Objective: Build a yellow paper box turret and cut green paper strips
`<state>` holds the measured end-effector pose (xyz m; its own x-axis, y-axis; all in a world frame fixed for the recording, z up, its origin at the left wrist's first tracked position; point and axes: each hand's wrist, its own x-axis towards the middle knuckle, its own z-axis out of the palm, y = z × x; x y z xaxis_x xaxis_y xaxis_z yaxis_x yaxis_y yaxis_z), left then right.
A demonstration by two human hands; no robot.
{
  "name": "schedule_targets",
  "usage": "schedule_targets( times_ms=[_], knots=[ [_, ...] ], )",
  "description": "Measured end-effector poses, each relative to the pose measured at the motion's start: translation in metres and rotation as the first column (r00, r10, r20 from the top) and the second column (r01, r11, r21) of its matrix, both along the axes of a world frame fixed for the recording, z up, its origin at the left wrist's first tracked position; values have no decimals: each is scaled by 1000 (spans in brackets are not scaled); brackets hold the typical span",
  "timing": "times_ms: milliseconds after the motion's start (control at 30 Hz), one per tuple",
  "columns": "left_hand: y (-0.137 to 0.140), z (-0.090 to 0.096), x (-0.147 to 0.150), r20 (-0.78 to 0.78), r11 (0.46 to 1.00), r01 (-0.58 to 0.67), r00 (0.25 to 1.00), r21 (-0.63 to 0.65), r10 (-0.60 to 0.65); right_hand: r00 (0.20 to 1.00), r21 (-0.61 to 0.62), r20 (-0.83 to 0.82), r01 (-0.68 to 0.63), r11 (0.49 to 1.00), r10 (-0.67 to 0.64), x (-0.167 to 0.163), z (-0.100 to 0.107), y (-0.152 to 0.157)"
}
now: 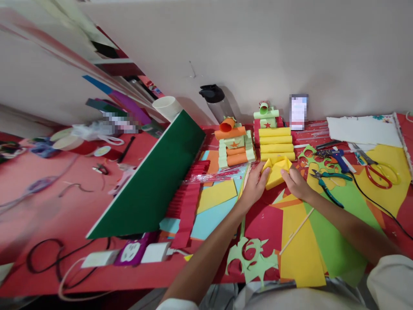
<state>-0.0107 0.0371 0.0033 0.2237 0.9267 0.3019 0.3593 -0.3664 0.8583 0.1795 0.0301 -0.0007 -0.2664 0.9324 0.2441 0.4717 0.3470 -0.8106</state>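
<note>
Between my two hands is a folded yellow paper piece (276, 174), box-like, with raised flaps along its upper edge. My left hand (257, 183) pinches its left side with the thumb on top. On the right side my right hand (294, 181) grips it the same way. Just beyond it lie several yellow paper rolls (276, 144) side by side. Behind those stands a green paper roll figure (266, 114) with a red star. To the left is an orange and pale green paper roll figure (234, 144), also with a star.
A dark green board (151, 181) leans at left beside red fringed paper (189, 198). At right lie pliers (329, 183), a blue glue gun (340, 161) with a cord, and scissors (376, 165). A bottle (216, 103) and a phone (298, 112) stand by the wall. Green paper scraps (253, 258) lie in front.
</note>
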Motion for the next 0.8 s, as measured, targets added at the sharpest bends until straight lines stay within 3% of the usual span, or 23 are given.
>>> schedule_targets(
  times_ms=[200,367,600,800],
  knots=[
    [-1,-1,4,48,998,36,998,-58,-33,978,217,186,54,975,-95,7,14,7],
    [-1,-5,3,61,996,52,997,-77,-48,970,230,222,50,972,-103,11,18,11],
    [3,-8,4,88,995,81,993,-54,-76,979,161,-29,205,966,-203,10,15,13],
    [3,-6,4,97,992,97,991,-81,-89,991,256,70,88,963,-110,14,24,13]
  ],
)
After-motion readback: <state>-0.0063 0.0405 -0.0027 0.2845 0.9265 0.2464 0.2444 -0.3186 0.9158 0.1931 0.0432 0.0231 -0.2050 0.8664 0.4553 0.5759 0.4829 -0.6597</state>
